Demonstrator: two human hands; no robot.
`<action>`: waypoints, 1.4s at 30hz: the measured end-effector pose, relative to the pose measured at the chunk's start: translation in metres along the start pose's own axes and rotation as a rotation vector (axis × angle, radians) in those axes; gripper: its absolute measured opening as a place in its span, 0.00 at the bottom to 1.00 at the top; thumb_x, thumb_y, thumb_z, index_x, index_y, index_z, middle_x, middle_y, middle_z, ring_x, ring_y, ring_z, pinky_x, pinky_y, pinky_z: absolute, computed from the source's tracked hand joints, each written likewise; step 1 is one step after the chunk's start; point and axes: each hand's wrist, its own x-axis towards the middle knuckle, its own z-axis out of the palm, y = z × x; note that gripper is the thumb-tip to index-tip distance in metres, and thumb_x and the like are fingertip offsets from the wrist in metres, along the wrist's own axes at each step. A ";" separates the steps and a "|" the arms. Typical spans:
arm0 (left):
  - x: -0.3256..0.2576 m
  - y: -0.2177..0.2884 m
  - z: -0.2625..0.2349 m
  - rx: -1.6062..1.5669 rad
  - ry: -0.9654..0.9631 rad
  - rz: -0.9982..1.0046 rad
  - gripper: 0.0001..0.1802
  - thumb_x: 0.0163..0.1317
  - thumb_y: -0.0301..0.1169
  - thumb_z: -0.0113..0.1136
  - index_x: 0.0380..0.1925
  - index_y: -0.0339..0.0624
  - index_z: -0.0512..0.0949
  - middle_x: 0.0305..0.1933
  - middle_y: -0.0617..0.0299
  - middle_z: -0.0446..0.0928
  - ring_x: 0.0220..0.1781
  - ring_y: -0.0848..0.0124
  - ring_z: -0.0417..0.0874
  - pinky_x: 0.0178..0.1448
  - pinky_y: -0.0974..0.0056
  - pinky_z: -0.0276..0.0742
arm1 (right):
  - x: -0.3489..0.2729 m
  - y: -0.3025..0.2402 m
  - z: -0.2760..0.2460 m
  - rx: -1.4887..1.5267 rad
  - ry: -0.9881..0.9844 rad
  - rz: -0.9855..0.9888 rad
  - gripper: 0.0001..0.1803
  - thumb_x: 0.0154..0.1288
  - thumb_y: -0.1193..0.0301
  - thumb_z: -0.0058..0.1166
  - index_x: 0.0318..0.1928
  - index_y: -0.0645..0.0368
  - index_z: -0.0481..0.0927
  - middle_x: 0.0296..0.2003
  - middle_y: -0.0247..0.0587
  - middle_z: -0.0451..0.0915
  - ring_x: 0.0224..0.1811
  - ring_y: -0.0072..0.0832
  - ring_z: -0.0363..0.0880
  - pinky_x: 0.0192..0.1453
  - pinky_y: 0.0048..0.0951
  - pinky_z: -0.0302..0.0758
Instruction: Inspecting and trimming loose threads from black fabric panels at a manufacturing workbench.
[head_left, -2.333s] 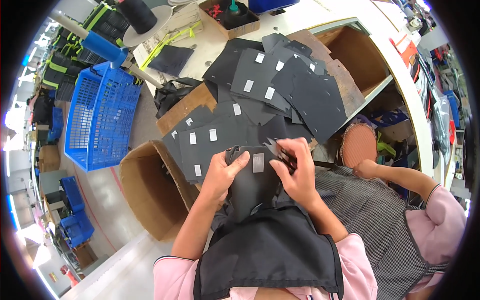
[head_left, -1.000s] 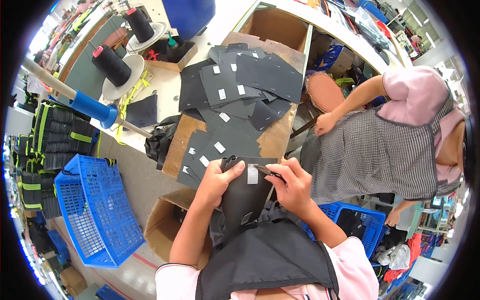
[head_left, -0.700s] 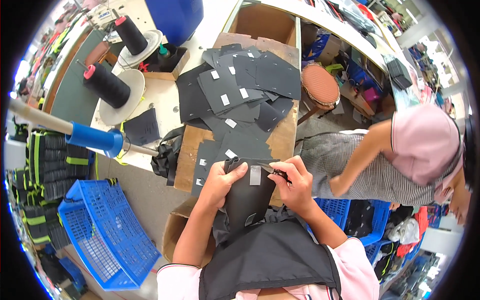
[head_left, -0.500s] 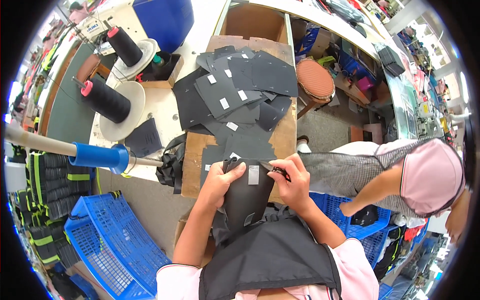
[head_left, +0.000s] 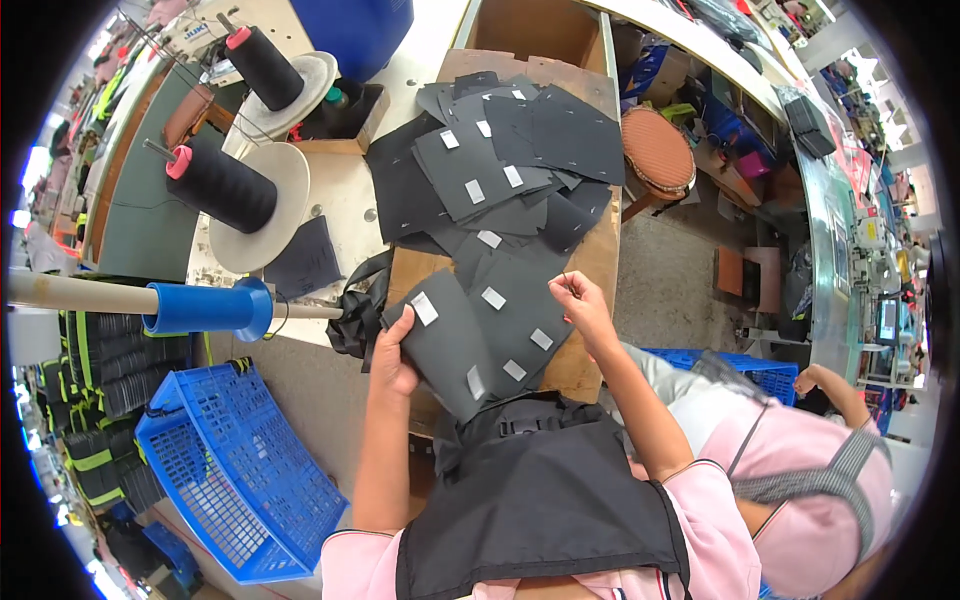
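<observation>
My left hand (head_left: pixel 394 362) grips the left edge of a dark grey fabric panel (head_left: pixel 440 340), thumb on top. White labels sit near two of its corners. The panel slants over other grey panels (head_left: pixel 525 300) on the wooden board in front of me. To the right, my right hand (head_left: pixel 585 305) is raised above the board with its fingers pinched together. Something small and dark shows between those fingers, too little to name. Beyond both hands lies a loose heap of dark panels (head_left: pixel 490 160), several bearing white labels.
Large black thread cones (head_left: pixel 235 190) stand at the left, near a pole with a blue collar (head_left: pixel 210 309). A blue plastic crate (head_left: pixel 240 470) is on the floor at lower left. Close on my right a person in pink (head_left: pixel 810 480) bends over; a round stool (head_left: pixel 657 150) stands farther off.
The panel, rolled in my left hand before, now lies flat and farther left. My right hand has lifted off it; the snips it held no longer show clearly. The nearby person has shifted.
</observation>
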 end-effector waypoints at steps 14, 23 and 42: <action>0.021 -0.082 -0.030 0.852 0.344 0.317 0.28 0.53 0.17 0.56 0.56 0.38 0.63 0.46 0.56 0.71 0.44 0.66 0.75 0.49 0.60 0.74 | 0.140 -0.018 -0.081 -0.670 0.250 -0.433 0.10 0.62 0.67 0.51 0.38 0.60 0.74 0.31 0.43 0.77 0.30 0.38 0.78 0.36 0.35 0.73; 0.016 -0.139 0.041 1.998 0.182 0.773 0.33 0.48 0.39 0.65 0.58 0.53 0.68 0.69 0.50 0.51 0.70 0.53 0.51 0.66 0.37 0.44 | 0.233 -0.017 -0.110 -1.210 0.092 -0.602 0.15 0.52 0.75 0.55 0.43 0.54 0.73 0.41 0.40 0.72 0.35 0.45 0.79 0.38 0.42 0.77; 0.007 -0.085 0.201 0.736 -0.430 0.224 0.52 0.44 0.37 0.73 0.66 0.36 0.53 0.59 0.47 0.67 0.62 0.65 0.66 0.68 0.60 0.55 | 0.056 -0.131 -0.175 -0.396 -0.773 -0.575 0.09 0.56 0.79 0.49 0.38 0.67 0.77 0.27 0.41 0.75 0.28 0.28 0.74 0.34 0.29 0.71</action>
